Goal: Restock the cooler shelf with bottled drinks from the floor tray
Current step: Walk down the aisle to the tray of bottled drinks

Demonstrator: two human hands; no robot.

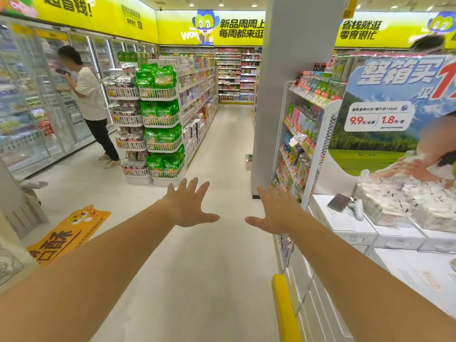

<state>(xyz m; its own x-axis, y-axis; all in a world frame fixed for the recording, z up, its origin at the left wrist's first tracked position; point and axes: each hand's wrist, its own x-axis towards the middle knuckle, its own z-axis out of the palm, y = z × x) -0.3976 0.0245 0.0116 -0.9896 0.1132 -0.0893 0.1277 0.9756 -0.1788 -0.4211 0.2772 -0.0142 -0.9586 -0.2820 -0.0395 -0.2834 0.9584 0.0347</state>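
Observation:
My left hand (188,203) and my right hand (274,211) are stretched out in front of me over the pale shop floor, palms down, fingers spread, holding nothing. The glass-door coolers (32,99) line the left wall, their shelves full of bottled and packaged drinks seen blurred through the doors. Both hands are well away from the coolers. No floor tray of bottles shows in this view.
A person in a white shirt (86,95) stands at the cooler doors. A basket rack of green snack bags (160,119) stands mid-aisle. A grey pillar (283,95) and a wire shelf rack (303,144) stand right. Another person handles shrink-wrapped packs (394,193) on white cartons. An orange floor sticker (69,233) lies left.

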